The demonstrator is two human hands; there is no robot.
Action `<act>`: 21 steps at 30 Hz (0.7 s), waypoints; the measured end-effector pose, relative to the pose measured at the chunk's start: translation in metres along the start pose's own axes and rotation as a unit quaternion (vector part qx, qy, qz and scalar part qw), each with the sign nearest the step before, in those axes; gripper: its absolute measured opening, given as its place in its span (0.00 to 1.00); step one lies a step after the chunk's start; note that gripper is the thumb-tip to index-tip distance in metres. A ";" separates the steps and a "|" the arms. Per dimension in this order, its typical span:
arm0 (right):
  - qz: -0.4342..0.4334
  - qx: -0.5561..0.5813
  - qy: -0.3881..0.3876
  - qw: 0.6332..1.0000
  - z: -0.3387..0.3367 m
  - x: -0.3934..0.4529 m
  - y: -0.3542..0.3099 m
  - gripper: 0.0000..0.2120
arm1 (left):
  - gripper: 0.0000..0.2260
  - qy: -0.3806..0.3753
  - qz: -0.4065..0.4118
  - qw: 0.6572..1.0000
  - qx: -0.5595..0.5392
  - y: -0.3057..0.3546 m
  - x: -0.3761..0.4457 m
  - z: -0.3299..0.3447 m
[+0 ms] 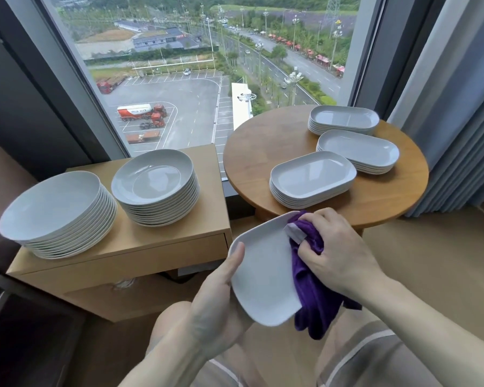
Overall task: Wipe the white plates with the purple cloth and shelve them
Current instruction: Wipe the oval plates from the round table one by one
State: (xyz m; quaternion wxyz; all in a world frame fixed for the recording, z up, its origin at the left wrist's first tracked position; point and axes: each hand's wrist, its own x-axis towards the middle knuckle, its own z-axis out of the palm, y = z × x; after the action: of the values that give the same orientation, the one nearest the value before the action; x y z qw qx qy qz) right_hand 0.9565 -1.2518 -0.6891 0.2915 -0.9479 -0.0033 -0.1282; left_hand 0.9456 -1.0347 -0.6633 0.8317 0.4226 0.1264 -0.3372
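White plate (263, 277) tilted up in left hand (218, 297), thumb clamping rim, so right hand (338, 255) fingers, bunching purple cloth (313, 297), can scrub

No legible text in frame. White tag (296, 232) on purple cloth (313, 297): blank. Tanker truck (136, 111) lettering too small to read.

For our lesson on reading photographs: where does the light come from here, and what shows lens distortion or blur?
Head view: daylight enters through the window, giving soft sheen on the round plates; the wide lens bows the window frame and curtain; the plate held in the left hand is slightly soft at its near edge.
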 end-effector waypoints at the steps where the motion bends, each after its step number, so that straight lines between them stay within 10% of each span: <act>1: 0.009 -0.013 -0.011 1.000 0.000 0.001 0.002 0.23 | 0.20 0.002 0.006 1.000 -0.002 0.002 -0.001 0.001; 21: -0.145 0.108 -0.112 0.977 0.012 -0.045 -0.074 0.14 | 0.33 0.038 -0.015 0.999 -0.018 -0.009 0.006 0.001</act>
State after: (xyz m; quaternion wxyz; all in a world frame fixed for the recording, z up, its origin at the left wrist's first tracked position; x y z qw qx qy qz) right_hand 0.9096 -1.1805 -0.6694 0.3682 -0.9087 -0.1866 -0.0614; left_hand 0.9434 -1.0420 -0.6709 0.8285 0.4180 0.1705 -0.3314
